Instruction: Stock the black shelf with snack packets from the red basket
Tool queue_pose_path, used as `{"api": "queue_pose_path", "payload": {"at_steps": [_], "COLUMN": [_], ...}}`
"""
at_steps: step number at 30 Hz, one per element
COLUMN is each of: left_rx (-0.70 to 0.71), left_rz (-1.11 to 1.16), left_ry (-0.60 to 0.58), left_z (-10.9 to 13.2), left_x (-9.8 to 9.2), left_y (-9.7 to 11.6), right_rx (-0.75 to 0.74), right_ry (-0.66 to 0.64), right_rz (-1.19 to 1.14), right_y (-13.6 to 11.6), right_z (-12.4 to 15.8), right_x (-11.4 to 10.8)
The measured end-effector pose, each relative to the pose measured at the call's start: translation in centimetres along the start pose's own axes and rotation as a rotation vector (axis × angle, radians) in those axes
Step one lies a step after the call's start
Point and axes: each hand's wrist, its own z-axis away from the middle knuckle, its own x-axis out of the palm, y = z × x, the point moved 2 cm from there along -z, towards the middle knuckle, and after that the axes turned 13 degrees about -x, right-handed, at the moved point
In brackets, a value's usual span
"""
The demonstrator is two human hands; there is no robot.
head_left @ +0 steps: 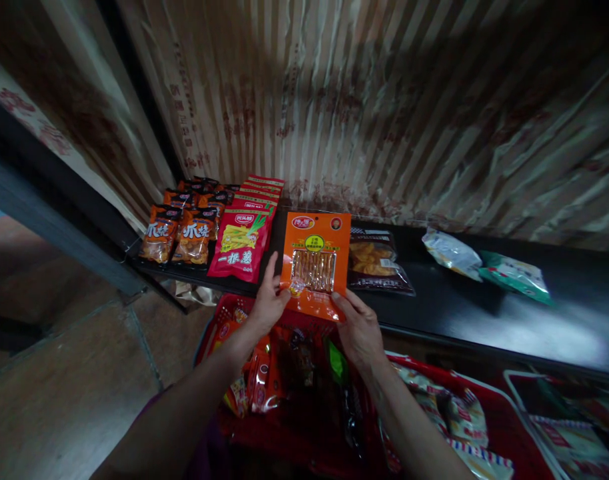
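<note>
An orange snack packet (315,263) with a clear window showing brown sticks is held up at the front of the black shelf (449,313). My left hand (268,300) grips its lower left edge, thumb on the front. At its lower right corner my right hand (359,327) pinches it, thumb also on the front. Just left of it lies an overlapping row of red snack packets (238,243). On the right a dark-edged clear bag of chips (377,260) lies flat, partly behind the orange packet.
Several orange-and-black snack bags (193,235) stand at the shelf's left end. A white packet (452,253) and a green-and-white packet (517,275) lie farther right. Below the shelf are a red basket (209,333) of packets and another red basket (509,400) of pale packets.
</note>
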Motion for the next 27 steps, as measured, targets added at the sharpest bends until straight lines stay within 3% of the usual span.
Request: {"api": "queue_pose_path", "payload": {"at_steps": [3,5,7,10,13,15,17,21,24,27], "left_rx": [0.164,0.193,0.147,0.074,-0.067,-0.182,-0.238,-0.286,-0.368,-0.478], "left_rz": [-0.152,-0.216,-0.196,0.018,0.261,0.334,0.374,0.435,0.431,0.379], "left_ry": [0.042,0.077,0.064,-0.066,-0.192,-0.181,-0.083,0.085,0.043,-0.001], "left_z": [0.1,0.5,1.0,2.0,2.8,3.0,2.8,2.0,1.7,2.2], "left_x": [0.6,1.2,1.9,3.2,4.2,4.3,4.0,2.9,2.1,1.4], "left_y": [0.4,0.7,1.0,1.1,0.8,0.6,0.5,0.9,1.0,0.5], "right_rx": [-0.185,-0.397,-0.648,-0.978,-1.119,-1.143,-1.154,-1.111,-0.992,-0.687], "right_ry": [-0.057,-0.107,-0.166,-0.274,-0.373,-0.429,-0.496,-0.574,-0.28,0.038], "right_rz": [0.176,0.389,0.602,0.8,0.966,1.067,1.105,1.008,0.922,0.658], "right_y": [-0.3,-0.9,-1.4,-1.8,-1.2,-0.7,-0.4,-0.8,-1.8,-2.2], "right_z": [0.4,0.9,1.7,2.9,3.8,4.2,4.4,4.0,2.3,-0.1], "right_x": [-0.2,-0.1,0.3,1.2,1.9,2.3,2.5,2.2,0.9,-0.8]}}
